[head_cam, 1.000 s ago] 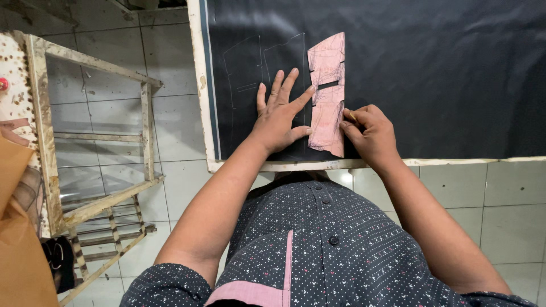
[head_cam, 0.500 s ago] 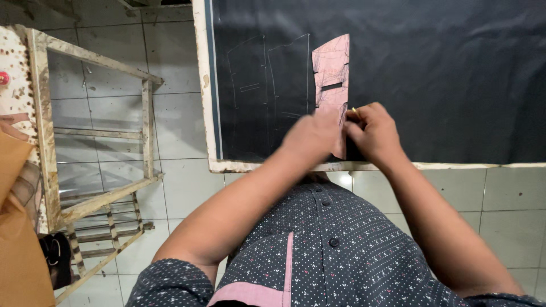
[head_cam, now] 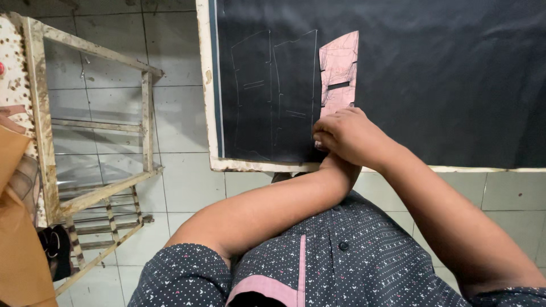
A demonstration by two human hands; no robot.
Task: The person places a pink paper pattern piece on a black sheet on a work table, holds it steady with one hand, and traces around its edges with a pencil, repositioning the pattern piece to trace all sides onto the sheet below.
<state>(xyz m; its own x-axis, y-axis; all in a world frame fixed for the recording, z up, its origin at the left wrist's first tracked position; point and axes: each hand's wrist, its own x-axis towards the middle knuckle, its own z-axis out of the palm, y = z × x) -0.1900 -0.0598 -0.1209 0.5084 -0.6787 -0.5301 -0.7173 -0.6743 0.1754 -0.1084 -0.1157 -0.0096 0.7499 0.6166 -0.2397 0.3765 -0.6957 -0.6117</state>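
The right hand (head_cam: 350, 136) now crosses over the left hand (head_cam: 335, 162), hiding it; a second ago the left lay flat and spread. Whether either grips anything I cannot tell. Beyond them, the pink pattern piece (head_cam: 339, 71) lies on black cloth (head_cam: 443, 79) over the worktop (head_cam: 227, 165), beside chalk outlines (head_cam: 273, 94).

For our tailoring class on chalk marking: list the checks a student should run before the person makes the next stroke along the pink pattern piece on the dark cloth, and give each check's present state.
1. Pink pattern piece lies flat on the dark cloth: ok, for the visible upper part.
2. Lower end of the pattern pinned down: cannot tell, the right hand covers it.
3. Left hand steadying the pattern: cannot tell, it is tucked under the right hand.
4. Chalk in hand: cannot tell, hidden.
5. Earlier chalk outlines left uncovered: ok, pattern sits beside them.
6. Cloth smooth near the table edge: ok.
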